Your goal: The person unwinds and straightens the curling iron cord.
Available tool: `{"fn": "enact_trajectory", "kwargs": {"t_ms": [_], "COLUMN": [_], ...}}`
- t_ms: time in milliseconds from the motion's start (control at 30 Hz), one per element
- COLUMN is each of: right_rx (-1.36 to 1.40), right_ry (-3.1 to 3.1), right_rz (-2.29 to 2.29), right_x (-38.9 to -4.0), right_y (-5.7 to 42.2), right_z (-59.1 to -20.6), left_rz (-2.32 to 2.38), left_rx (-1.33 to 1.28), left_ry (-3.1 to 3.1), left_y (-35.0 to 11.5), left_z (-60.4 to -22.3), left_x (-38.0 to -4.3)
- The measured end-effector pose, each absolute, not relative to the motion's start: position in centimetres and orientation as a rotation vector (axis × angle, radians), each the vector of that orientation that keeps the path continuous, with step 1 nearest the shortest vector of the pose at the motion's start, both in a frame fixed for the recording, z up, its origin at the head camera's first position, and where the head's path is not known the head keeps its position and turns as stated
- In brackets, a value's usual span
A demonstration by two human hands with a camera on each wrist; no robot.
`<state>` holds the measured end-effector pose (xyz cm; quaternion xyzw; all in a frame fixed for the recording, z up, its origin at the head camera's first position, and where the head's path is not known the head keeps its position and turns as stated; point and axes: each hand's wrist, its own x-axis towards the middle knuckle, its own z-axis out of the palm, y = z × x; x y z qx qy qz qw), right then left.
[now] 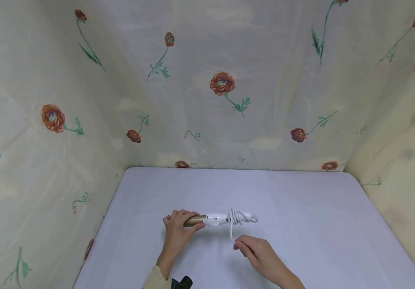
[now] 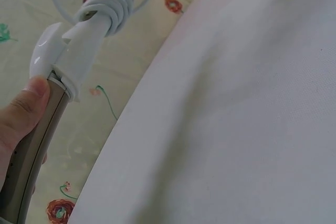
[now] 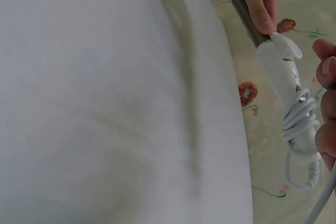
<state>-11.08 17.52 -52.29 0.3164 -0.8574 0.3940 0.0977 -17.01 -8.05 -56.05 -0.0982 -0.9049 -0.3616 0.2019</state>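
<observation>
A curling iron (image 1: 215,219) with a white handle and a brown-gold barrel is held level above the white table. My left hand (image 1: 177,229) grips it by the barrel (image 2: 38,140), thumb near the white clamp lever (image 2: 47,51). Several turns of its white power cord (image 1: 239,217) are wound around the handle. From these turns a length of cord runs down, taut, to my right hand (image 1: 259,253), which pinches it between thumb and fingers. In the right wrist view the wound turns (image 3: 299,121) lie near the handle's cord end.
The white table (image 1: 301,208) has rounded far corners. Flower-patterned cloth (image 1: 193,100) hangs behind it and along both sides. A black object (image 1: 182,282) shows beside the left sleeve (image 1: 157,279) at the bottom edge.
</observation>
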Motion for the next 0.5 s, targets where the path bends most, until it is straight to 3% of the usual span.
{"fn": "enact_trajectory", "kwargs": {"t_ms": [500], "right_rx": [0.880], "right_ry": [-2.468], "right_rz": [0.983], "right_x": [-13.3], "right_y": [19.6], "right_z": [-49.6], "left_rz": [-0.989], "left_rx": [-0.365], "left_ry": [-2.515], "left_y": [-8.3], "left_z": [-56.1], "left_x": [-16.9]}}
